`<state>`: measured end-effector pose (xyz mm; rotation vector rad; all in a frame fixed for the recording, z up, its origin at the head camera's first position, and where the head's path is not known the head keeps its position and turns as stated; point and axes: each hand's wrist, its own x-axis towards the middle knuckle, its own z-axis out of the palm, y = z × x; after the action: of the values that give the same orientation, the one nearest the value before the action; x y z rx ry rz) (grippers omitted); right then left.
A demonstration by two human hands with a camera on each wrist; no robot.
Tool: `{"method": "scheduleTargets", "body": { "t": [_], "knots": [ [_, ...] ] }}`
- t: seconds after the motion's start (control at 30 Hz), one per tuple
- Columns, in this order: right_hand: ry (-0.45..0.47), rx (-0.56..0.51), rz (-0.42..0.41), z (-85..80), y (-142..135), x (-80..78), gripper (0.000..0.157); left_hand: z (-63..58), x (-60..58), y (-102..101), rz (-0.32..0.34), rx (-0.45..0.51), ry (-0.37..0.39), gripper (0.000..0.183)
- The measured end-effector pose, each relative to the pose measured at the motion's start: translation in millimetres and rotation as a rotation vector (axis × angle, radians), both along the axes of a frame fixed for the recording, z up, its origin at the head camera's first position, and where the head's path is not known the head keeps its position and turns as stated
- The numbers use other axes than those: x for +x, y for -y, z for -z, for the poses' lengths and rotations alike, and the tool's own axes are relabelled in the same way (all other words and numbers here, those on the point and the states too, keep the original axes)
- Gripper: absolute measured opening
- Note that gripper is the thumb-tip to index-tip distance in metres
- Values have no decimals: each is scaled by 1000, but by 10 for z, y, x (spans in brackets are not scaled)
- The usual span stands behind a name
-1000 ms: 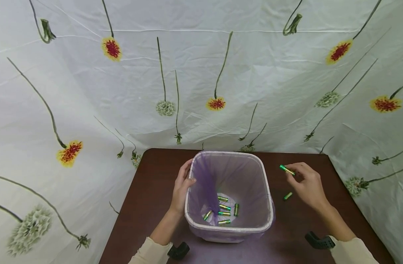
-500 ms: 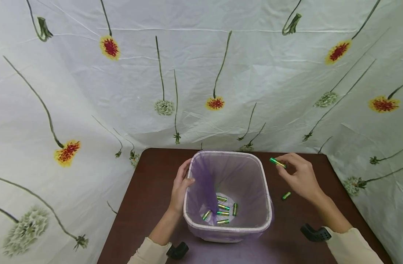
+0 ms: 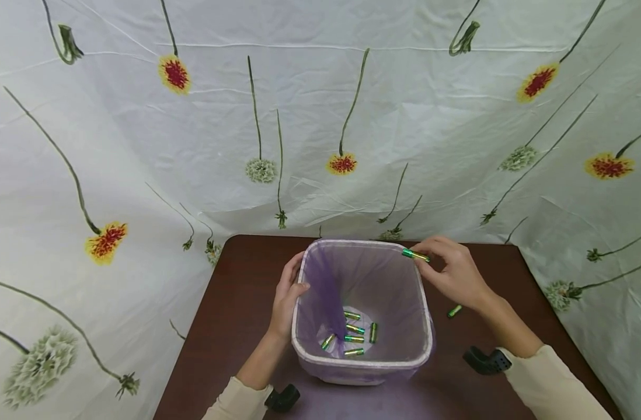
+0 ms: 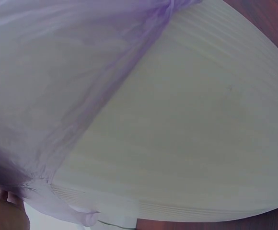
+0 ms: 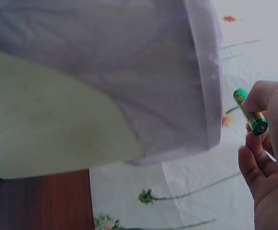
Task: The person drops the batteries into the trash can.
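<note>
A white bin [image 3: 363, 364] lined with a thin purple bag [image 3: 320, 280] stands in the middle of the table. My left hand [image 3: 288, 297] grips its left rim, thumb over the edge and fingers along the outside. Between thumb and fingers my right hand [image 3: 452, 271] pinches a green and gold battery [image 3: 416, 255] at the bin's far right corner, overlapping the rim in the head view. The right wrist view shows this battery [image 5: 250, 112] from its end, beside the bagged rim. Several similar batteries [image 3: 354, 339] lie on the bin's floor. Another battery [image 3: 455, 311] lies on the table, right of the bin.
The dark brown table [image 3: 236, 291] carries the bin. Behind and beside it hangs a pale sheet [image 3: 310, 116] printed with flowers. Black wrist mounts [image 3: 487, 360] sit on both forearms.
My right hand has moved left and slightly up with the pinched battery, from over the table to the bin's rim. The left hand keeps its grip on the bin.
</note>
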<state>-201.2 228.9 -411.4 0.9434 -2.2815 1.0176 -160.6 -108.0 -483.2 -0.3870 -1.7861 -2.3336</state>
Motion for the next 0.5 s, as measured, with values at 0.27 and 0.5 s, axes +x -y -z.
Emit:
{"method": "scheduleTargets", "body": {
  "t": [0.27,0.5],
  "knots": [
    [-5,32,-99,-72,226,-49,23,-1,-7,6,7,-5,2,64],
    [39,70,-134,-106,299,-74,33,8,-8,-5,8,-7,-4,64]
  ]
}}
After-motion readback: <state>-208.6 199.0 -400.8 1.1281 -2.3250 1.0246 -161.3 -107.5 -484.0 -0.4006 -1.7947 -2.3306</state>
